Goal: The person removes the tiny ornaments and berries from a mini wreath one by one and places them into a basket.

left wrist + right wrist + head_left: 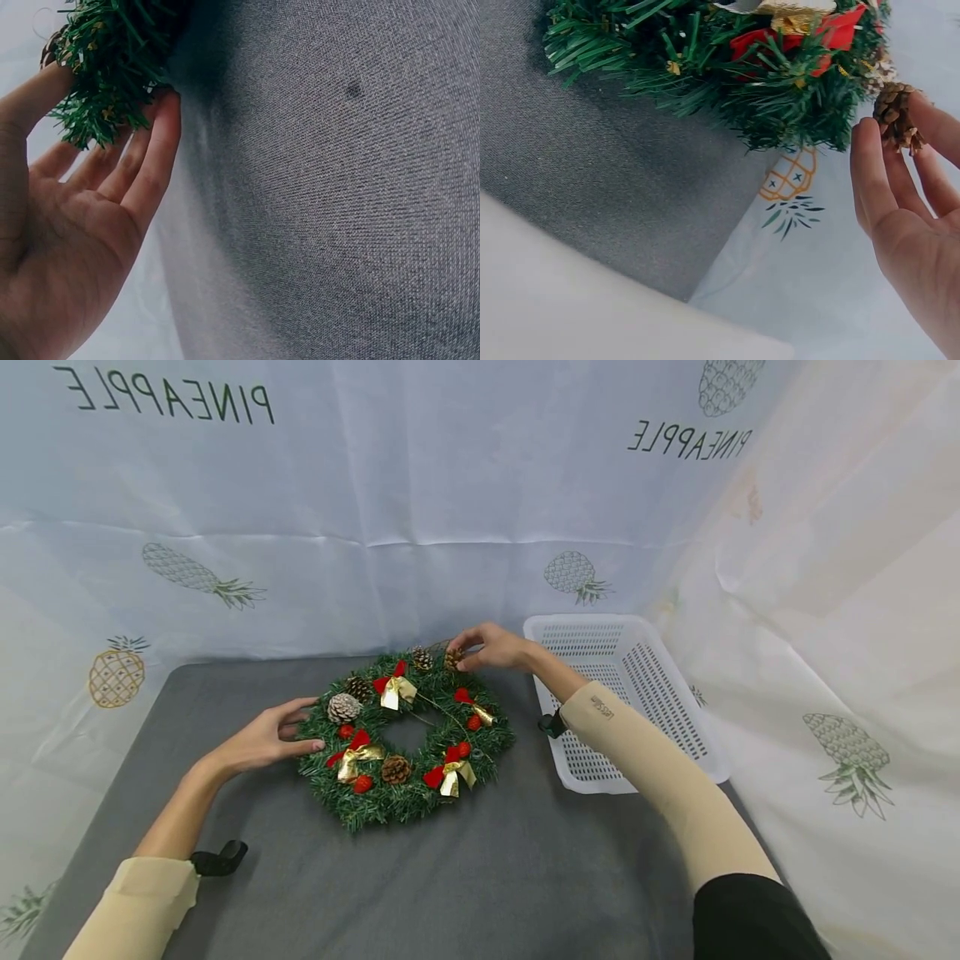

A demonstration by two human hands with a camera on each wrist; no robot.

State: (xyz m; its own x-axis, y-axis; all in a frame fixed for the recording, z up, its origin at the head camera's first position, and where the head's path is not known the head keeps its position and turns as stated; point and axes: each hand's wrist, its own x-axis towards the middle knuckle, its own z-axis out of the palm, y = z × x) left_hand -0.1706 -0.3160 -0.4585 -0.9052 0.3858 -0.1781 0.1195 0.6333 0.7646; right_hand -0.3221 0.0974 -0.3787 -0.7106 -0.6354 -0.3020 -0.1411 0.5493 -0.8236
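A green Christmas wreath (405,806) with red and gold bows, red berries and several pine cones lies on the grey table. At its left edge my left hand (262,739) grips the greenery, thumb on one side and fingers on the other, as the left wrist view shows. My right hand (491,647) is at the wreath's far right edge and pinches a brown pine cone (895,116) between thumb and fingers. Whether that cone is attached to the wreath cannot be told. Beside it on the wreath sits another pine cone (422,658).
A white perforated plastic basket (678,693) stands right of the wreath, under my right forearm. White cloth printed with pineapples (450,485) hangs behind and at both sides of the grey table (480,877).
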